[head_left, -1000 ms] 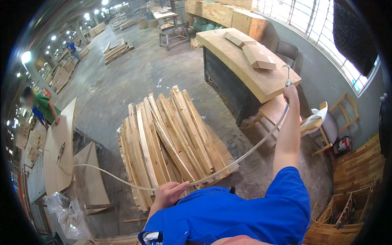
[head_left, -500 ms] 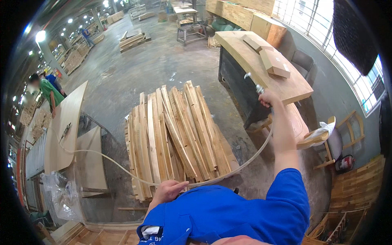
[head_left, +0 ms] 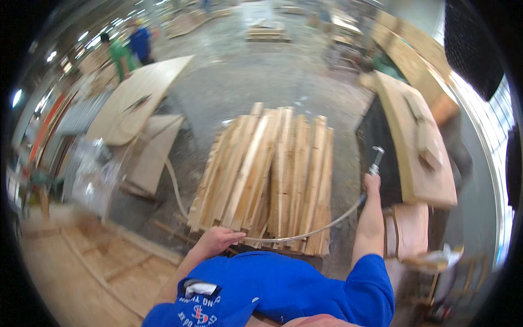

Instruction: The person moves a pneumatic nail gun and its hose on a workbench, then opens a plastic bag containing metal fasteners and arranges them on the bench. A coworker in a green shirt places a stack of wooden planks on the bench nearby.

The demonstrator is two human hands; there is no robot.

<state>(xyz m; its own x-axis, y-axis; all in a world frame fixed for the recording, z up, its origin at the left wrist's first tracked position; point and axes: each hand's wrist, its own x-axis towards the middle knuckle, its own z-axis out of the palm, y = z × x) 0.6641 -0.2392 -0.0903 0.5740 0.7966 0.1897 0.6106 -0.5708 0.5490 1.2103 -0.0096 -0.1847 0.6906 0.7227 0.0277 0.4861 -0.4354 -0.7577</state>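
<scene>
My right hand (head_left: 372, 183) is closed round the handle of a silver air gun (head_left: 374, 165) with a bent metal tip, held out beside the dark side of a desk. A pale hose (head_left: 305, 236) runs from the gun and sags in front of my body. My left hand (head_left: 218, 241) is closed on this hose near the front edge of the wood stack. Below and ahead of both hands lies the stack of long, narrow wood strips (head_left: 272, 169), its pieces roughly side by side, some slanted. Past my left hand the hose continues toward the left-hand table.
The wooden-topped desk (head_left: 406, 141) stands to the right with cartons (head_left: 427, 141) on it. On the left are a pale board table (head_left: 141, 92) and a clear plastic bundle (head_left: 92, 171). Two people (head_left: 128, 46) stand beyond that table. Wooden framing (head_left: 109, 256) lies at the lower left.
My view has swung left, so the stack and desk sit further right. My right arm has lowered with the air gun, tip still pointing forward. My left hand keeps the hose.
</scene>
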